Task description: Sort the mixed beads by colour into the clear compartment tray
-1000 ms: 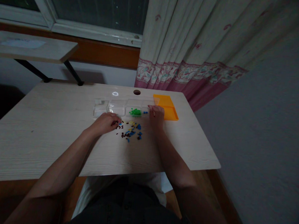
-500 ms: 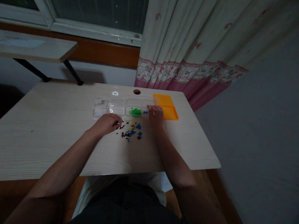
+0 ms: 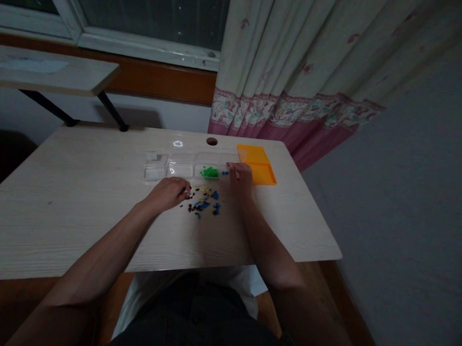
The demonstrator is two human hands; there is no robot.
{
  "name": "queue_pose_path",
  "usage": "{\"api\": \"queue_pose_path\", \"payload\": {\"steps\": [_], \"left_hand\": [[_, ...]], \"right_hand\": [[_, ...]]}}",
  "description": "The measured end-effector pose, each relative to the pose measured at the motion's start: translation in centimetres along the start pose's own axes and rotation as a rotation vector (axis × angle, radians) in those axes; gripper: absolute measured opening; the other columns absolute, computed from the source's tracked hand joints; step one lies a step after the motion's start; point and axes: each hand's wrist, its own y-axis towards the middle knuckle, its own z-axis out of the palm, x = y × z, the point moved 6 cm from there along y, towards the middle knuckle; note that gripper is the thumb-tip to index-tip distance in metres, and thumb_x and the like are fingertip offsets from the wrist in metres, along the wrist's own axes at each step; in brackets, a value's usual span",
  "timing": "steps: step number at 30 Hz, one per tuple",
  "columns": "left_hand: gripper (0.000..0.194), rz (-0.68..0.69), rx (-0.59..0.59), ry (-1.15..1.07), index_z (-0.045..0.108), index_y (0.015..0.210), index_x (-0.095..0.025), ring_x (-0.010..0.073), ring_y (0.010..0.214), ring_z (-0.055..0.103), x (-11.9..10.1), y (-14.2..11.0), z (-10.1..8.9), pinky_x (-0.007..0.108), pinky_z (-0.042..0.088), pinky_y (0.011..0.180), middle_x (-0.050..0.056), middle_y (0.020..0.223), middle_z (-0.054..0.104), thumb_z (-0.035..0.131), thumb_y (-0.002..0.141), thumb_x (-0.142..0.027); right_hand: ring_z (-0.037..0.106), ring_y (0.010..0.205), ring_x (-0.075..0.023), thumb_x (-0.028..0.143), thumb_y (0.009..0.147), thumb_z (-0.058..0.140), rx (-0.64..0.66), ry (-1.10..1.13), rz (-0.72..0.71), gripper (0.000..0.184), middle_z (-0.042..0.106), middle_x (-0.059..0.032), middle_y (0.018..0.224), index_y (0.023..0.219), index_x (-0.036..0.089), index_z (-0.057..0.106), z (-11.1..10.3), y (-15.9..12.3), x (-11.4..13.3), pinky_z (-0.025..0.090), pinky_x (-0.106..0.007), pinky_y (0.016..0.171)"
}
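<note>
A loose pile of small bricks (image 3: 203,202), blue, yellow and dark red, lies on the pale wooden table (image 3: 76,205). My left hand (image 3: 169,191) rests at the pile's left edge, fingertips pinched among the dark pieces; whether it holds one I cannot tell. My right hand (image 3: 239,177) sits at the pile's far right, fingers curled, beside a clear compartment tray (image 3: 182,167). Green bricks (image 3: 209,172) fill one compartment and a few blue bricks (image 3: 224,173) lie in the one to its right.
An orange lid or tray (image 3: 259,165) lies just right of my right hand. A cable hole (image 3: 211,141) is at the table's far edge. A small side table (image 3: 45,73) stands at the back left under the window; a curtain (image 3: 300,67) hangs behind.
My left hand has slid slightly right and toward the pile. My right hand has stayed where it was.
</note>
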Motion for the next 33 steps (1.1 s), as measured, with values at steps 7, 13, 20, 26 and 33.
{"api": "queue_pose_path", "payload": {"steps": [7,13,20,26,33], "left_hand": [[0.022,-0.006,-0.032,-0.014,0.068,0.093,-0.018,0.0227,0.088,0.065,0.0,0.1,0.0,0.033,0.048,0.081,0.008,0.093,0.071,0.046,0.091,-0.023],[0.026,-0.004,-0.062,0.007,0.071,0.096,-0.018,0.0232,0.091,0.065,0.9,0.0,-0.5,0.034,0.048,0.082,0.008,0.093,0.071,0.046,0.092,-0.024],[0.021,0.022,-0.029,-0.032,0.070,0.096,-0.020,0.0207,0.091,0.065,1.7,-0.4,-1.3,0.032,0.048,0.084,0.006,0.093,0.071,0.050,0.090,-0.021],[0.021,-0.032,-0.047,-0.013,0.070,0.100,-0.022,0.0202,0.089,0.062,1.3,-1.1,-2.1,0.031,0.047,0.081,0.006,0.091,0.065,0.056,0.085,-0.019],[0.016,-0.064,-0.068,-0.056,0.070,0.098,-0.022,0.0200,0.088,0.060,1.3,-1.9,-1.4,0.031,0.047,0.079,0.006,0.092,0.061,0.058,0.087,-0.022]], "right_hand": [[0.065,0.091,-0.0224,0.039,0.100,0.042,-0.008,0.018,-0.017,0.038,0.076,-0.0079,0.092,0.096,0.021,0.075,0.0,0.0,0.4,0.046,-0.041,0.090],[0.066,0.091,-0.0223,0.036,0.099,0.044,0.008,0.033,-0.024,0.036,0.076,-0.0073,0.093,0.096,0.020,0.075,0.0,0.0,0.4,0.047,-0.040,0.089],[0.066,0.090,-0.0218,0.036,0.099,0.044,-0.013,0.051,-0.042,0.035,0.076,-0.0076,0.093,0.096,0.021,0.075,-0.1,-0.1,0.4,0.048,-0.040,0.090],[0.064,0.091,-0.0212,0.035,0.098,0.046,-0.071,0.056,-0.084,0.032,0.075,-0.0078,0.092,0.098,0.021,0.075,-0.6,-0.1,0.7,0.049,-0.040,0.090],[0.064,0.091,-0.0215,0.035,0.098,0.046,-0.042,0.088,-0.074,0.031,0.074,-0.0079,0.090,0.096,0.021,0.075,-0.3,-0.3,1.4,0.050,-0.040,0.090]]}}
